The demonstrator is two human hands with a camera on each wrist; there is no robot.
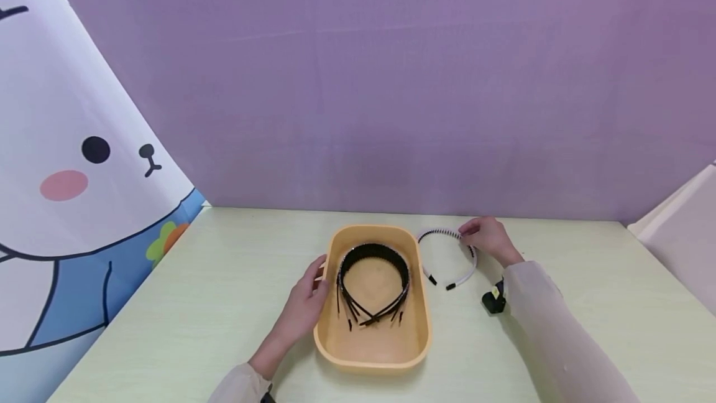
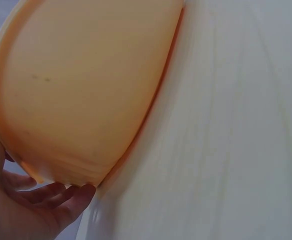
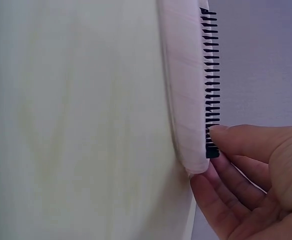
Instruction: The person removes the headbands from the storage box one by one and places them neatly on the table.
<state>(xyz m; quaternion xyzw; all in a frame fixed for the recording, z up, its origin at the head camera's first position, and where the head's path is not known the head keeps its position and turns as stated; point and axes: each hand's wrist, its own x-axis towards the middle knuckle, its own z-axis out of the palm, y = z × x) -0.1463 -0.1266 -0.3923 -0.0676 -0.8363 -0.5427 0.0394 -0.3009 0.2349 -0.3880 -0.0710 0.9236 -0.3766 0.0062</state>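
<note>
An orange plastic tub (image 1: 373, 353) stands on the table. My left hand (image 1: 302, 303) holds its left side; in the left wrist view the fingers (image 2: 81, 197) curl against the outer wall, between the rim and the base. Several black headbands (image 1: 373, 250) lie nested inside the tub, their ends crossing toward me. Just right of the tub is a white headband (image 1: 444, 231) with black comb teeth and black tips. My right hand (image 1: 488, 239) pinches its far right part. Up close, the thumb presses the toothed edge (image 3: 212, 85) while fingers grip the smooth pale band (image 3: 185, 85).
The pale wood-look table (image 1: 196, 303) runs back to a purple cloth backdrop (image 1: 369, 92). A cartoon-printed sheet (image 1: 84, 216) hangs along the left side, and a white cloth (image 1: 682, 229) at the right edge. A black wrist device (image 1: 494, 299) sticks out beneath the right sleeve.
</note>
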